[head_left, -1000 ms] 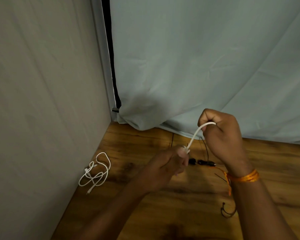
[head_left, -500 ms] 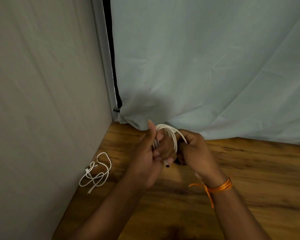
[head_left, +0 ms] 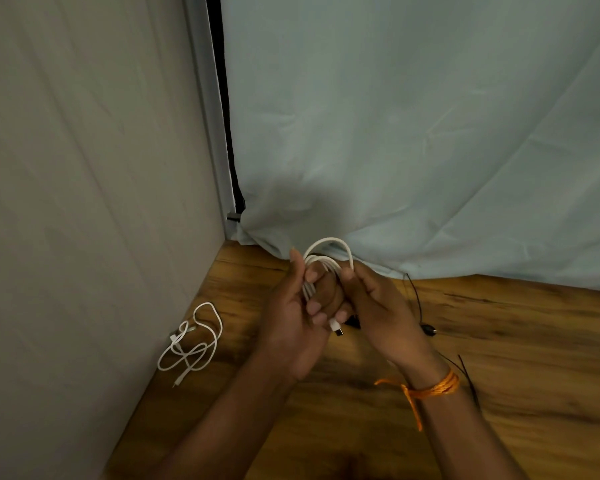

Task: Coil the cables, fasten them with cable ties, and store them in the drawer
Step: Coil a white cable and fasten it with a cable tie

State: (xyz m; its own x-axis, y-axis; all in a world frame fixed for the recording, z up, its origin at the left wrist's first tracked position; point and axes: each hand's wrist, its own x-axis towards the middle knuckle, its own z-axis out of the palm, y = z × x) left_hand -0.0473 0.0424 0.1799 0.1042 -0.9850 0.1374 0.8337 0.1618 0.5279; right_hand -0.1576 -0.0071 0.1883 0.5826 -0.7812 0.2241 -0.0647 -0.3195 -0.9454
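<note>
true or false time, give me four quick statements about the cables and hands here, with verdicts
1. The left hand and the right hand both hold the coiled white cable. True.
2. A second white cable lies on the wooden table by the left wall. True.
3. That second cable is wound into a tight, neat coil. False: it lies in loose, tangled loops.
4. The orange thread is tied round the left wrist. False: it is on the right wrist.
</note>
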